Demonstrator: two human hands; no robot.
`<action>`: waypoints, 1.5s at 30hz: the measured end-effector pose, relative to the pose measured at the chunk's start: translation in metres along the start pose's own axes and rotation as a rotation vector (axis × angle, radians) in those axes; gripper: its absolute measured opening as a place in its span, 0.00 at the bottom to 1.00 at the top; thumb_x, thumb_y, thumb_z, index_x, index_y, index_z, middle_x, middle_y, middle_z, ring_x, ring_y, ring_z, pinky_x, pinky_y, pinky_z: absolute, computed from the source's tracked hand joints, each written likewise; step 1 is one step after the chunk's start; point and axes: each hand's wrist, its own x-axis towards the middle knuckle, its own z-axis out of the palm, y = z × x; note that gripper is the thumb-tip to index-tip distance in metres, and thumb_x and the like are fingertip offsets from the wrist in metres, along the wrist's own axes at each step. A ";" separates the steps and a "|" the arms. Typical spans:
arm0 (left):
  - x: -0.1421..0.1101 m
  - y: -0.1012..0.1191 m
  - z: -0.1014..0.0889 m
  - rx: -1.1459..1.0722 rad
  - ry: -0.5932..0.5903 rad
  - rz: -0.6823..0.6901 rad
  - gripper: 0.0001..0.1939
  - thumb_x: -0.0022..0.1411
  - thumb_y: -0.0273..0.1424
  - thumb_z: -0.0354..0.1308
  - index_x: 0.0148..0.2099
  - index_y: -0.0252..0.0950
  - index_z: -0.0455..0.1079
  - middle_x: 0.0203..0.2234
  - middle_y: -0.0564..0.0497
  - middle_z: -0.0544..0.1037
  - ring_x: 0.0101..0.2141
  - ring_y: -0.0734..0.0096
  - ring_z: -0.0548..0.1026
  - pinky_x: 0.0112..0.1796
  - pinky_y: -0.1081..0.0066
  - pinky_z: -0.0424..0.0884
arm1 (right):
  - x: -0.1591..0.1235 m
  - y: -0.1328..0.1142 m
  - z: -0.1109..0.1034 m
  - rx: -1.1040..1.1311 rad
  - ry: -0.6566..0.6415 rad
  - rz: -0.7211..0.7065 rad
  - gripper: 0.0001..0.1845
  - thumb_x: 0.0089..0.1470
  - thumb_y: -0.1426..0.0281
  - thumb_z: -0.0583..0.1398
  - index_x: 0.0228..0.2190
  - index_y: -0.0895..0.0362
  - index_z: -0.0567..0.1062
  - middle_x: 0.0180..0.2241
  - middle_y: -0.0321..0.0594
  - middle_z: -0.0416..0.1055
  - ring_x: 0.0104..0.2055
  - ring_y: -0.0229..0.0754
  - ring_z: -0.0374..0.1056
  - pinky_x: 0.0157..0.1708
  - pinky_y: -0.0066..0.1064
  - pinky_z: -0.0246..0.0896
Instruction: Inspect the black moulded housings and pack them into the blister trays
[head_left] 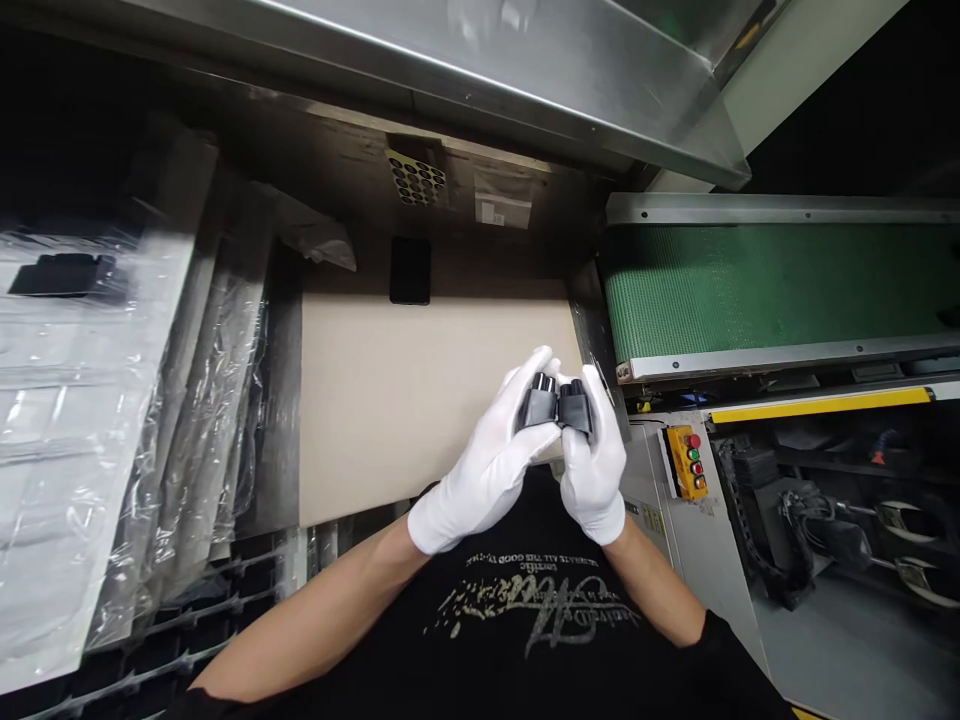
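My left hand [487, 460], in a white glove, grips a small black plastic part [538, 405] with dark, glossy stubs on its top. A similar black plastic part [576, 410] sits in my right hand [596, 465], also gloved in white, with the fingers wrapped round it. The two parts are held upright side by side, close together or touching, over the right front edge of a beige board [405, 400]. What kind of parts they are I cannot make out. The gloves cover their outer sides.
A dark flat rectangle [410, 271] lies at the board's back edge. Plastic-wrapped trays [97, 420] are stacked at left, a black piece [64, 275] on top. On the right are a green conveyor belt [750, 290] and a yellow button box [686, 462]. A metal shelf [525, 80] overhangs the back.
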 end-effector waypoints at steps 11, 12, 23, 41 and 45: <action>-0.003 0.003 -0.002 0.036 0.199 0.213 0.39 0.59 0.33 0.78 0.70 0.44 0.71 0.56 0.44 0.82 0.54 0.56 0.82 0.59 0.57 0.81 | 0.023 -0.024 -0.017 0.202 0.115 0.073 0.32 0.57 0.64 0.73 0.62 0.50 0.75 0.52 0.47 0.81 0.54 0.52 0.81 0.54 0.50 0.83; -0.003 0.004 -0.002 0.026 0.204 0.200 0.40 0.57 0.34 0.79 0.70 0.44 0.71 0.55 0.44 0.82 0.53 0.56 0.82 0.58 0.58 0.81 | 0.023 -0.024 -0.018 0.194 0.102 0.067 0.34 0.57 0.63 0.74 0.62 0.50 0.75 0.52 0.47 0.81 0.54 0.52 0.81 0.55 0.50 0.83; -0.006 0.002 -0.002 -0.057 0.183 0.181 0.38 0.57 0.34 0.79 0.68 0.47 0.72 0.54 0.46 0.83 0.54 0.55 0.82 0.58 0.55 0.81 | 0.017 -0.022 -0.022 0.105 0.054 0.061 0.36 0.61 0.62 0.71 0.67 0.51 0.69 0.53 0.49 0.80 0.55 0.53 0.81 0.54 0.50 0.83; -0.009 0.001 0.000 -0.003 0.243 0.176 0.42 0.53 0.36 0.82 0.67 0.43 0.70 0.52 0.45 0.84 0.51 0.57 0.83 0.56 0.57 0.83 | 0.018 -0.027 -0.020 0.033 0.062 0.001 0.36 0.59 0.66 0.68 0.67 0.49 0.69 0.50 0.48 0.81 0.51 0.53 0.81 0.51 0.49 0.84; -0.010 0.001 0.001 -0.017 0.237 0.201 0.43 0.53 0.36 0.83 0.67 0.44 0.70 0.51 0.47 0.85 0.50 0.59 0.83 0.54 0.60 0.83 | 0.018 -0.029 -0.018 0.019 0.081 0.001 0.35 0.61 0.65 0.67 0.67 0.49 0.68 0.49 0.47 0.81 0.50 0.53 0.81 0.51 0.49 0.84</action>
